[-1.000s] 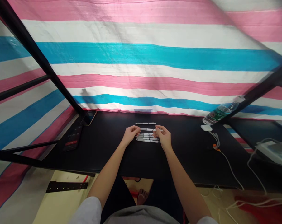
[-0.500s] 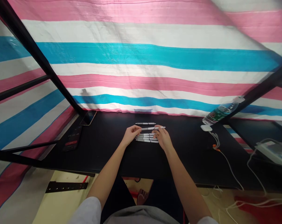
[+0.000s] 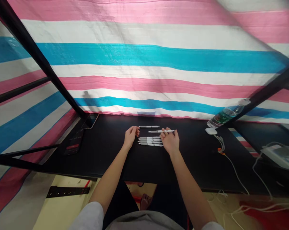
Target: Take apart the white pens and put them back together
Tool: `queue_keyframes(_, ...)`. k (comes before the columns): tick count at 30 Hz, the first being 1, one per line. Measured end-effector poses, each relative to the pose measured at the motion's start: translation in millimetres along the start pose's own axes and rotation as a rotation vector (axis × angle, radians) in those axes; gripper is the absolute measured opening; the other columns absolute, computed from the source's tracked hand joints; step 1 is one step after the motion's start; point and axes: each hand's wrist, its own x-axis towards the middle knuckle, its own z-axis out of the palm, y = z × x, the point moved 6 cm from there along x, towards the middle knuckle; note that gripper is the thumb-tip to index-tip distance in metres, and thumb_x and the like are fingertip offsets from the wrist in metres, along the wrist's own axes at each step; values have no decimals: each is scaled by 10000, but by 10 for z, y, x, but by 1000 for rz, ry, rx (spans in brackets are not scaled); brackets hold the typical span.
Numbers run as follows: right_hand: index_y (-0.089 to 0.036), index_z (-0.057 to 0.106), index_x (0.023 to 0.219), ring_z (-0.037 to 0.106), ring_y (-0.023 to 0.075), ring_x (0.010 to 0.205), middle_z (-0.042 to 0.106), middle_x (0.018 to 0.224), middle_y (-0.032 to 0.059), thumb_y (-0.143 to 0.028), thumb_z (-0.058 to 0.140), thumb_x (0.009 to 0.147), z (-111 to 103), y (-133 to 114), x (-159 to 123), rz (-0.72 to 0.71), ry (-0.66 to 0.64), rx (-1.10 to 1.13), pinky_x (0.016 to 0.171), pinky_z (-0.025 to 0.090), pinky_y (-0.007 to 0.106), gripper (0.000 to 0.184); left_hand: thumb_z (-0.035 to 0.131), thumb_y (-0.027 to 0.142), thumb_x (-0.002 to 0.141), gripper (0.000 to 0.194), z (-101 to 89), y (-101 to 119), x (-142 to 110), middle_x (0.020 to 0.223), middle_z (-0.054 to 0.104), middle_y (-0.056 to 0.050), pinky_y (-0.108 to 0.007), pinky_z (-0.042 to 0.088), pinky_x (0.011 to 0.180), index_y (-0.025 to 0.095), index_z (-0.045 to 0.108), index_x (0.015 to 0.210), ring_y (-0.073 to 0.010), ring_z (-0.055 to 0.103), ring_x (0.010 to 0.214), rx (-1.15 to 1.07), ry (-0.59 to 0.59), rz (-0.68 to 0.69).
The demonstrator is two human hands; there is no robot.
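Left hand empty, right hand pinching a slim white-and-silver ballpoint pen above the pen row.

Reading left to right: a black smartphone is lying on the matte black tabletop. The left hand is hovering with fingers loosely curled, just beside a lone white-and-silver pen. A tight parallel row of white-and-silver pens is lying below it. The right hand's thumb and fingertips are closing on the slim pen, which is level between the lone pen and the row. These pens look light, stiff and smooth, prone to rolling; mid-barrel seems the surest hold. A clear plastic water bottle is lying tilted at far right.
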Motion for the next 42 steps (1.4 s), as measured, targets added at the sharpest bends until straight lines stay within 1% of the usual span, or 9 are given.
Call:
queue_keyframes(3, -242, 540, 774, 440, 153, 547, 581, 791, 49, -475, 241, 947, -2, -5, -6, -1, 6, 11, 524, 401, 321, 417, 606, 428, 812, 305, 3, -7, -1, 666, 574, -19, -220, 406, 520, 129, 666, 800, -92, 521, 577, 4, -3, 1)
queue_keyframes(10, -246, 491, 722, 399, 152, 534, 543, 778, 37, -416, 347, 913, 0, -36, 12, -76, -19, -55, 539, 394, 333, 293, 608, 427, 796, 301, -5, -1, 8, 658, 573, -23, -218, 401, 510, 131, 663, 787, -95, 518, 571, 30, 6, 4)
queue_keyframes(20, -242, 535, 751, 421, 156, 564, 574, 819, 51, -436, 290, 923, -46, -16, 21, -43, 32, -21, 556, 400, 334, 357, 603, 414, 794, 290, 4, -20, 3, 654, 573, -21, -224, 402, 520, 130, 663, 791, -96, 519, 572, 40, -16, -18)
queue_keyframes(31, -243, 510, 738, 436, 144, 542, 576, 796, 36, -399, 384, 892, -39, -10, 37, -47, -50, -20, 544, 424, 326, 253, 594, 424, 811, 301, 19, -31, -8, 656, 572, -23, -224, 409, 522, 134, 669, 782, -100, 525, 579, 74, -42, -28)
queue_keyframes(33, -245, 530, 757, 462, 152, 557, 604, 811, 46, -408, 386, 879, -41, 2, 40, -32, -45, -20, 543, 430, 330, 250, 585, 430, 823, 306, 25, -17, -11, 655, 575, -22, -228, 412, 527, 138, 668, 784, -101, 524, 577, 111, -53, -7)
queue_keyframes(36, -243, 568, 803, 534, 180, 619, 661, 870, 72, -420, 379, 865, -28, 31, 32, 5, -28, -20, 535, 438, 329, 266, 586, 426, 836, 294, 62, 56, -38, 672, 592, -19, -242, 442, 583, 145, 671, 829, -106, 538, 597, 202, -87, 82)
queue_keyframes(38, -235, 581, 821, 580, 197, 677, 689, 928, 89, -416, 385, 861, 8, 53, 16, 35, -41, -26, 529, 444, 318, 270, 616, 404, 827, 271, 118, 120, -79, 735, 629, -26, -258, 471, 666, 154, 678, 912, -123, 576, 670, 260, -139, 159)
queue_keyframes(40, -223, 587, 829, 610, 205, 716, 701, 981, 104, -415, 403, 859, 59, 78, -5, 71, -79, -44, 523, 449, 306, 268, 654, 378, 808, 294, 198, 164, -132, 829, 664, -39, -273, 480, 733, 168, 682, 1012, -145, 604, 757, 337, -226, 221)
queue_keyframes(42, -214, 597, 848, 624, 207, 727, 700, 1031, 115, -430, 428, 859, 101, 107, -21, 102, -123, -83, 512, 449, 297, 275, 659, 365, 806, 280, 258, 188, -175, 866, 684, -47, -284, 479, 758, 176, 701, 1008, -159, 610, 787, 434, -288, 274)
